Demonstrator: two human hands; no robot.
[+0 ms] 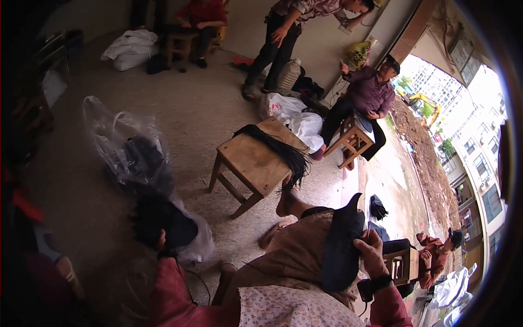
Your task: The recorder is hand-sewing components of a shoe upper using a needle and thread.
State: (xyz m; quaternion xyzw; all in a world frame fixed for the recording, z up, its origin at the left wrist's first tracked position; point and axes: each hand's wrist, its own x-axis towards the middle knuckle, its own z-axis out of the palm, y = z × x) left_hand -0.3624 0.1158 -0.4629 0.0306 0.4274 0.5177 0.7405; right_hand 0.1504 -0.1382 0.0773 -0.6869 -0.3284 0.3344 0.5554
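Note:
A curved, flat black piece of material (340, 248) with a narrow pointed tip lies across my lap. My right hand (372, 252) pinches its right edge between thumb and fingers. My left hand (163, 243) reaches down to the left, against a dark bundle of black pieces (169, 222). Most of its fingers are hidden there, so its grip is unclear. Under and behind that bundle lies a clear plastic bag (122, 128) with more black pieces inside. A patterned cloth (294, 308) and a brown cloth (294, 253) cover my legs.
Ahead stands a wooden stool (250, 155) with a bundle of black strips (272, 144) hanging over its edge. White bags (297, 120) and a plastic jug (289, 74) sit beyond it. Several people sit or stand around, one seated on a stool (351, 139) near the bright opening.

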